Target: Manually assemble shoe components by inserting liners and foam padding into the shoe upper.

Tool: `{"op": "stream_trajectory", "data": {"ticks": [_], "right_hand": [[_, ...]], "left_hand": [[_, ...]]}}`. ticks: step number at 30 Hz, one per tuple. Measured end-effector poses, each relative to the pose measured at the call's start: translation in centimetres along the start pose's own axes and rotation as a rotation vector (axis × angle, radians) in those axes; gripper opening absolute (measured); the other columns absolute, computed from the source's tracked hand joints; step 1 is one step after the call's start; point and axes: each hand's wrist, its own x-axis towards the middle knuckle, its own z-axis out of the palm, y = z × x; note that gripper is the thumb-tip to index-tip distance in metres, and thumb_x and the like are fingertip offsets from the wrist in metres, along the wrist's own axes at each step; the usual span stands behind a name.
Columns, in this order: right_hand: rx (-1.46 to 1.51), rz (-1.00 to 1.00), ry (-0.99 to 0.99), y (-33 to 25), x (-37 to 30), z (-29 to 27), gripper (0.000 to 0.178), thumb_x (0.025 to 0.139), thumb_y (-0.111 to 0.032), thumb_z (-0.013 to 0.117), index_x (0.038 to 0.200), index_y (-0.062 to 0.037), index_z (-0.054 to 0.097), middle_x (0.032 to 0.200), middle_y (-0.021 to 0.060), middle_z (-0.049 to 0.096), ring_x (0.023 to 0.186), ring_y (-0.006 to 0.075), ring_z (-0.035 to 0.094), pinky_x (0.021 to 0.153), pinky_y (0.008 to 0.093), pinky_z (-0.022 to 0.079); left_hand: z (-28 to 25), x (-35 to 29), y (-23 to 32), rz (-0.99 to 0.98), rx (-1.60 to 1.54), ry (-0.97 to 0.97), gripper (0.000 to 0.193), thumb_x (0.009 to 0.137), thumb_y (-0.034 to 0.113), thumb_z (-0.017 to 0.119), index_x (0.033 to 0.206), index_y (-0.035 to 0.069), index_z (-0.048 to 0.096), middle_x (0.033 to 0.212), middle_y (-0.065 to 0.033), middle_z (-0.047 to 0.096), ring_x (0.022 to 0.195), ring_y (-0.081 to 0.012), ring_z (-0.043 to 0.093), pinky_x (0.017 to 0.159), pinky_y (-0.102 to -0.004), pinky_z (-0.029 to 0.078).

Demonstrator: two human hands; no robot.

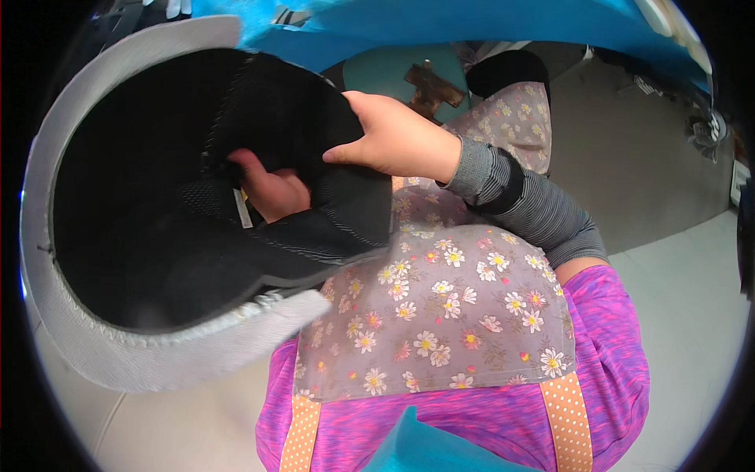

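Note:
A large curved piece of black fabric, edged with a light grey band, fills the left of the head view. It looks like an unfinished sewn article, but I cannot tell its exact kind. My right hand grips its right edge, thumb on the near face and fingers mostly behind it. Through an opening in the middle shows my left hand, thumb raised against the fabric, its other fingers largely hidden. A small white tag sits beside that thumb. Stitched seams run across the black side.
Beyond my right hand, a brown, worn-looking object lies on a green seat-like surface. Blue sheeting spans the far edge. A flowered apron covers my lap. Dark cords and a grey item are at far right.

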Motion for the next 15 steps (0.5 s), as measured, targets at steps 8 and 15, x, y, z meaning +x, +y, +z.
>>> {"op": "stream_trajectory", "data": {"ticks": [8,15], "right_hand": [[-0.277,-0.222,-0.113,-2.5,-2.3,-2.1,0.047,0.079,-0.017,0.069,0.118,-0.0007,0.047,0.077,0.0222,0.059,0.072,0.0387,0.059,0.062,0.0430,0.046],[-0.196,-0.381,-0.258,-3.6,-2.7,-3.5,0.037,0.080,-0.012,0.065,0.114,-0.0089,0.051,0.081,0.0212,0.061,0.079,0.0404,0.059,0.067,0.0459,0.047]], "left_hand": [[-1.5,2.3,1.9,-0.219,0.023,0.040,0.053,0.093,0.048,0.051,0.128,0.009,0.048,0.128,-0.0086,0.053,0.111,-0.0215,0.054,0.096,-0.0321,0.041],[-2.2,1.3,3.2,-0.146,0.143,-0.047,0.054,0.084,0.037,0.064,0.125,0.006,0.049,0.130,-0.0123,0.050,0.114,-0.0201,0.051,0.099,-0.0357,0.040]]}}
